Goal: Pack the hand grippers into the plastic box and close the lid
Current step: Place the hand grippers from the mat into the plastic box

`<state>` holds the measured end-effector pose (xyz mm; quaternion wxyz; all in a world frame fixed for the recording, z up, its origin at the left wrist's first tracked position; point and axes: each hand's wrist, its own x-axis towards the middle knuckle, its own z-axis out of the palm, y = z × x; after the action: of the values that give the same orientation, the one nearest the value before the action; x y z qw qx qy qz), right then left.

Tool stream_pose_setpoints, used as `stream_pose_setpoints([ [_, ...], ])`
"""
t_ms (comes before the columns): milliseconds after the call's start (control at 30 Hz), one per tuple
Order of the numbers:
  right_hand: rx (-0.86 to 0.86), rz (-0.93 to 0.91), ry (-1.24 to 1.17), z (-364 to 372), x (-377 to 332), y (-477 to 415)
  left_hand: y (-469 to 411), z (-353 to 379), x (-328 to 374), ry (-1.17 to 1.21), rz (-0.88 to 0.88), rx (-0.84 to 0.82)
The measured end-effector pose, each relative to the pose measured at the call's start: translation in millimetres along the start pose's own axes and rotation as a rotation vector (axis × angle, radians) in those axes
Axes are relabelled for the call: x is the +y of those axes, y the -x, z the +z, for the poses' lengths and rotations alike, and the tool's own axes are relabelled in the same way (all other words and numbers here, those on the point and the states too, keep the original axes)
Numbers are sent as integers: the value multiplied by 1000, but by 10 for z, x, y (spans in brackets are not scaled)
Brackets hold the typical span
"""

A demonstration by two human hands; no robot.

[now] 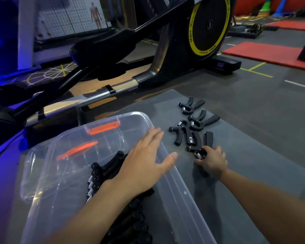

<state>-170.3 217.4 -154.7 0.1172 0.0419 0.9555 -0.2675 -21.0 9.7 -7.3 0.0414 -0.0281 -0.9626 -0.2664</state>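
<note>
A clear plastic box (181, 192) stands on a grey mat, with several black hand grippers (106, 171) lined up inside it. Its clear lid (63, 155) with orange latches lies behind it to the left. My left hand (144, 161) hovers flat over the box's right side, fingers straight. Three loose black hand grippers (188, 131) lie on the mat to the right of the box. My right hand (212, 160) curls its fingers round the nearest hand gripper (200, 147), beside its metal spring.
A black elliptical trainer (165, 55) with a yellow-ringed wheel stands just behind the grey mat (245, 155). Red mats (264, 53) lie on the floor at the far right. A wall chart leans at the back left.
</note>
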Motion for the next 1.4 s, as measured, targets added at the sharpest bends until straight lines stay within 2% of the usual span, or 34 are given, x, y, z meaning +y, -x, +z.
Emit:
stream_pose_setpoints([
  [267,48,-61,-169,-136,65,23,9,-18,29,11,-11,-23],
  [400,76,-124,-262,-571,-145,312,38,-46,83,13,-23,-41],
  [500,43,-236,-364,-1002,-408,652,22,-157,118,-43,4,-10],
  [600,-47,-364,-444,-1373,-674,1009,62,-336,203,-44,84,71],
  [733,-237,-498,-414,-1737,-944,1467,170,-591,345,-30,231,159],
  [900,-422,-597,-453,-1886,-1135,1783,401,-900,467,55,387,270],
  [1067,-552,-581,-719,-1771,-1278,1861,668,-1110,379,120,368,348],
  [1233,-677,-420,-1013,-1577,-1404,1875,826,-1068,268,157,339,438],
  [1300,-615,-398,-898,-1444,-1412,1866,843,-970,208,178,300,477],
  [1400,-388,-490,-441,-1231,-1356,1852,829,-761,65,194,172,456],
])
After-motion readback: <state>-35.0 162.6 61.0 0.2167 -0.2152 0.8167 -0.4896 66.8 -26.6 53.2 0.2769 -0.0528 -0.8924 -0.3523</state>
